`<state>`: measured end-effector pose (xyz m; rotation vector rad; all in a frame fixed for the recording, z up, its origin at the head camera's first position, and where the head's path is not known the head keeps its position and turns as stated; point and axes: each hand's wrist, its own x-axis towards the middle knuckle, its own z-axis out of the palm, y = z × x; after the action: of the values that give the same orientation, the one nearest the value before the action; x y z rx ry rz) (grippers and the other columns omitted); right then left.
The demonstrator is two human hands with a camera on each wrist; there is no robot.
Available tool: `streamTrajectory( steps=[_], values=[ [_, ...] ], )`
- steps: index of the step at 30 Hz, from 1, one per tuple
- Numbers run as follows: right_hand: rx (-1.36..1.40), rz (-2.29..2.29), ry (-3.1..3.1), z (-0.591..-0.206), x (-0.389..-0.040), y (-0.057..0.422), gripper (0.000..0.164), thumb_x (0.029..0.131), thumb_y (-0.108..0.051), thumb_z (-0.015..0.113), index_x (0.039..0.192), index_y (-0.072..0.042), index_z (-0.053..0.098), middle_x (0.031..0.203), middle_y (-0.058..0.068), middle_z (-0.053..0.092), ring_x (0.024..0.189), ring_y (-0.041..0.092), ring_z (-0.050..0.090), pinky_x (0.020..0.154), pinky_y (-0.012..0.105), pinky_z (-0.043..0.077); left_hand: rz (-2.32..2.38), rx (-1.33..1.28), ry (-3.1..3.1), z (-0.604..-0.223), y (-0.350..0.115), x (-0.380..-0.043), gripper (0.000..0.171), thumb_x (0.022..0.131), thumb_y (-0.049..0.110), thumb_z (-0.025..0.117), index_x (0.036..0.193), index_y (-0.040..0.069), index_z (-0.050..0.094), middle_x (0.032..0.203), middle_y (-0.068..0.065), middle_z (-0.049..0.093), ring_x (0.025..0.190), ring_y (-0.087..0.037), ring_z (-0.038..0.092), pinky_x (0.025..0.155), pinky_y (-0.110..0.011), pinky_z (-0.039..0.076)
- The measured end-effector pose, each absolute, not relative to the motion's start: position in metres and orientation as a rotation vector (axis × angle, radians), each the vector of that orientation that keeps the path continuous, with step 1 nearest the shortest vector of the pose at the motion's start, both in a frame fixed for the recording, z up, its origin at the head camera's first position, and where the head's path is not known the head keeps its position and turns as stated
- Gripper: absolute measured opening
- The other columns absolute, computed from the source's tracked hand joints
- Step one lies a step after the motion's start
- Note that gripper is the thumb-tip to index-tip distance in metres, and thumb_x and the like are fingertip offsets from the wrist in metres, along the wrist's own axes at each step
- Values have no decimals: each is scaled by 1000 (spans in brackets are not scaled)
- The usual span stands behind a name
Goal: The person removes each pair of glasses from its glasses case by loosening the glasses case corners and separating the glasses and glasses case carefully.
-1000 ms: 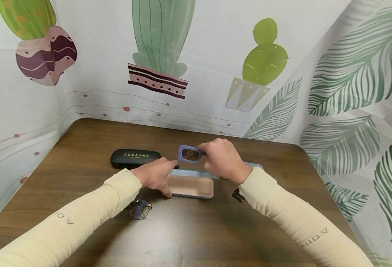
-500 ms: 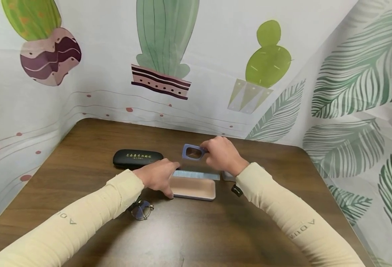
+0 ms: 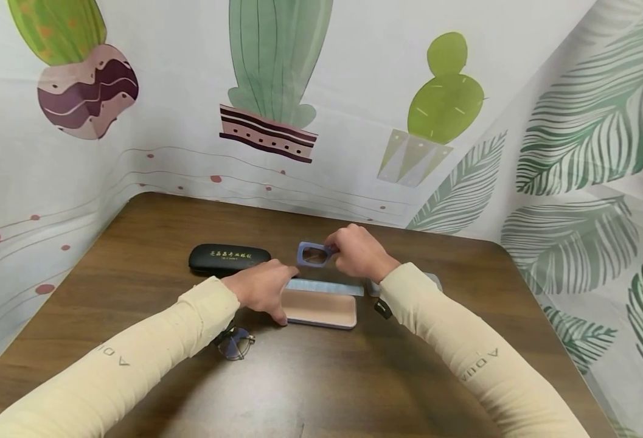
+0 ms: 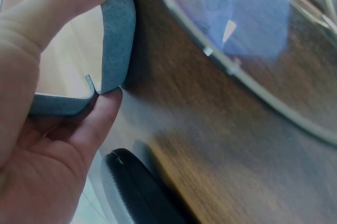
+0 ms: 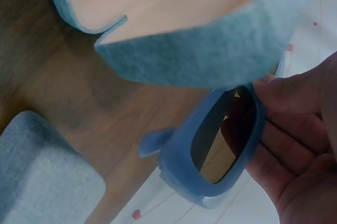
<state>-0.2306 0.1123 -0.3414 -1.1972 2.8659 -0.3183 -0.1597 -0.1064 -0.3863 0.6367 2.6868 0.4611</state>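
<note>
A light-blue glasses case [image 3: 321, 310] with a beige lining lies opened on the table, its lid raised at the back. My left hand [image 3: 261, 289] grips its left end, with the thumb on one edge and a finger at the hinge corner, as the left wrist view shows. Just behind the case, my right hand [image 3: 356, 250] holds blue-framed sunglasses [image 5: 179, 155] by one side, pinched between thumb and fingers. In the right wrist view the sunglasses overlap the lid's outer edge [image 5: 195, 58].
A black glasses case [image 3: 225, 258] lies behind my left hand. Round wire-framed glasses [image 3: 235, 345] sit in front, by my left wrist. Under my right forearm is a grey case [image 5: 47, 176], partly hidden in the head view. A printed cloth [image 3: 354, 91] hangs behind the table.
The sunglasses and right hand have shifted slightly left relative to the opened case. My left hand keeps its grip on the case's end. The head view has turned a little.
</note>
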Motion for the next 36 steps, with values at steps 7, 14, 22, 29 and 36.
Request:
streamTrajectory(
  steps=[7,14,22,29,36],
  values=[
    [-1219,-323,2820,-349,-237,111,25,81,7,61,89,-8,79,75,0,72,63,11,50,63,28,46,479,649,2680,-386,-106,-160,96,64,37,100,143,2,57,114,-9,75,91,-13,65,88,-36,57],
    [-1181,-355,2777,-354,-243,114,21,82,6,66,92,-6,80,80,4,77,64,9,55,64,27,49,452,643,2686,-385,-103,-162,97,64,38,100,143,2,57,114,-9,74,93,-14,65,89,-35,57],
    [-1152,-367,2710,-360,-247,111,20,85,3,72,102,-3,81,94,7,81,79,13,73,76,33,60,472,654,2695,-387,-105,-160,86,61,35,102,131,3,63,91,-2,73,77,-11,63,78,-32,56],
    [-1184,-348,2690,-365,-251,110,20,85,3,72,102,-3,81,94,7,81,80,13,74,77,33,61,481,667,2687,-387,-105,-160,79,62,34,102,125,4,64,86,0,71,73,-11,62,74,-31,54],
    [-1213,-345,2666,-369,-252,107,20,84,4,72,100,-4,81,93,6,81,80,13,75,77,32,61,453,661,2693,-387,-105,-160,83,63,37,101,130,5,64,93,-1,73,77,-10,64,77,-31,55]
  ],
)
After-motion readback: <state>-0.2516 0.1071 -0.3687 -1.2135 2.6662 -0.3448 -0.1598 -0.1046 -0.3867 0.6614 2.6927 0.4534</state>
